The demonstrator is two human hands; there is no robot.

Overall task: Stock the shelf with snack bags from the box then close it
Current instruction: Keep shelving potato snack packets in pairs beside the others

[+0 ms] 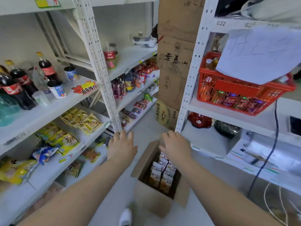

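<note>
An open cardboard box [156, 204] stands on the floor between two white shelving units. Inside it stand several orange-and-white snack bags [162, 173] in rows. My left hand [121, 146] hovers above the floor just left of the box, fingers straight and spread, holding nothing. Over the box's far end is my right hand [175, 145], fingers extended and empty. The left shelf [48, 173] holds yellow and blue snack bags [63, 139] on its lower levels.
Cola bottles [17, 85] and cups stand on the left unit's upper shelf. A red basket [234, 93] sits on the right shelf [228, 115], with a cable hanging below. Stacked cardboard cartons [175, 62] block the aisle's far end. My white shoe [125, 217] is near the box.
</note>
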